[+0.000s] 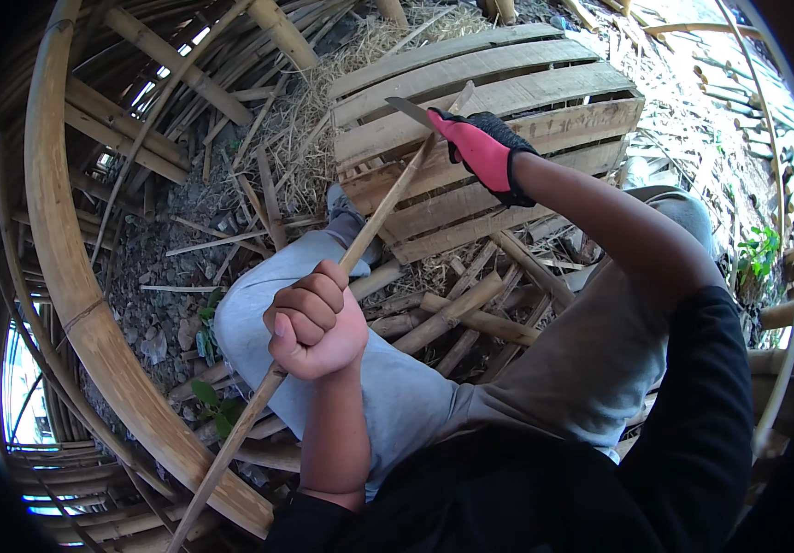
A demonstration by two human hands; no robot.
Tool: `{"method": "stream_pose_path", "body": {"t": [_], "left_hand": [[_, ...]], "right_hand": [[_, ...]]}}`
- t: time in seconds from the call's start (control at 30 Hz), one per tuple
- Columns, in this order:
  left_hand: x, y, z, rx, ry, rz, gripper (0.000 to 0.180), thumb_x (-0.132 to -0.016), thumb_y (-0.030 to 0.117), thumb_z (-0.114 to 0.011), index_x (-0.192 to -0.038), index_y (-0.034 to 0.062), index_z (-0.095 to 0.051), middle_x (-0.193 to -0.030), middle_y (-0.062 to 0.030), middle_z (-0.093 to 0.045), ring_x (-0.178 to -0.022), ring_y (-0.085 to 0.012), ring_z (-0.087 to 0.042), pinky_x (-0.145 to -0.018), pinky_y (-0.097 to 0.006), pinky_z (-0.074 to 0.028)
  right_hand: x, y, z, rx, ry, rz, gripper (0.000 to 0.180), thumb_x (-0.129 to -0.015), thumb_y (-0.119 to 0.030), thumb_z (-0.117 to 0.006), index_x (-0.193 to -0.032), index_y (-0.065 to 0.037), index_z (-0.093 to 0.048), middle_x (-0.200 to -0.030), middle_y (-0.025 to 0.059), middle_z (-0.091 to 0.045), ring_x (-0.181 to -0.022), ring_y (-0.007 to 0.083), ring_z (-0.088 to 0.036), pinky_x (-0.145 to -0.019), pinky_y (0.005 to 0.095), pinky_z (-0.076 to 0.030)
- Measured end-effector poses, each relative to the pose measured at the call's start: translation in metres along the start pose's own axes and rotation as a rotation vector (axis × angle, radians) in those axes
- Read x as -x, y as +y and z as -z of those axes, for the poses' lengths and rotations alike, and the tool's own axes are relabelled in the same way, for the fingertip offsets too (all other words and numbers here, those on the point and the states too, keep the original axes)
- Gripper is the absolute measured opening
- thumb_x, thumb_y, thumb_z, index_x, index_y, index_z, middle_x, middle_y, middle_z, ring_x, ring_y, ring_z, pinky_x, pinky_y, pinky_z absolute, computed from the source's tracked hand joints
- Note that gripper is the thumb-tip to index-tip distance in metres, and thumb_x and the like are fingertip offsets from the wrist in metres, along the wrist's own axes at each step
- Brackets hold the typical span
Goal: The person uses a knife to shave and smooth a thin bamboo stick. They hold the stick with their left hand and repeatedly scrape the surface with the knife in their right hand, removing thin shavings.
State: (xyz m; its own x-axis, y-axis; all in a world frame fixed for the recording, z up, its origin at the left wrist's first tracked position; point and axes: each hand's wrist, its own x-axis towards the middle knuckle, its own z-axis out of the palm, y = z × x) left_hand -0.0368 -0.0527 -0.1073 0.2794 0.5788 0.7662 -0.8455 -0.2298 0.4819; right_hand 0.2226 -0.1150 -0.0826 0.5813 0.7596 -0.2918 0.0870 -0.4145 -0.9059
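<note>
My bare left hand [320,322] is wrapped in a fist round a long, thin bamboo strip [388,205]. The strip slants from the lower left, over my left thigh, up to a slatted wooden crate [498,92]. In a pink and black glove, my right hand [487,152] grips a knife, whose handle is hidden in the fingers. Its blade [409,111] points to the upper left, above the crate's slats. The glove meets the strip near its far end, and the strip's tip shows just beyond the thumb.
A thick bamboo pole [83,304] curves along the left side. Cut bamboo pieces [452,313] lie on the ground between my legs. Straw [300,157] is scattered left of the crate. Small green plants [217,408] grow by my left leg, and more bamboo lies at the far right.
</note>
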Motion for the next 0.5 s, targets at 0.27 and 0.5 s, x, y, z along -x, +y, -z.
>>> {"method": "stream_pose_path", "body": {"t": [0.27,0.5], "left_hand": [[-0.001,-0.002,-0.003,-0.001,0.007,0.004,0.048,-0.094,0.022,-0.04,-0.051,0.0152,-0.019,-0.044,0.0027,-0.022,-0.045,-0.0133,-0.017,-0.055,-0.034,-0.022],[0.001,0.002,0.0,-0.018,0.031,-0.003,0.047,-0.094,0.021,-0.038,-0.053,0.0155,-0.017,-0.045,0.0028,-0.021,-0.046,-0.0134,-0.015,-0.056,-0.034,-0.023]], "right_hand": [[0.005,0.006,-0.017,-0.166,-0.018,-0.01,0.068,-0.095,-0.067,-0.049,-0.091,-0.001,-0.067,-0.068,0.0051,-0.057,-0.066,0.0127,-0.052,-0.065,0.0308,-0.042],[0.02,-0.005,-0.01,0.052,-0.036,-0.075,0.072,-0.093,-0.073,-0.046,-0.076,-0.005,-0.063,-0.063,0.0055,-0.053,-0.062,0.0146,-0.051,-0.061,0.0293,-0.042]]}}
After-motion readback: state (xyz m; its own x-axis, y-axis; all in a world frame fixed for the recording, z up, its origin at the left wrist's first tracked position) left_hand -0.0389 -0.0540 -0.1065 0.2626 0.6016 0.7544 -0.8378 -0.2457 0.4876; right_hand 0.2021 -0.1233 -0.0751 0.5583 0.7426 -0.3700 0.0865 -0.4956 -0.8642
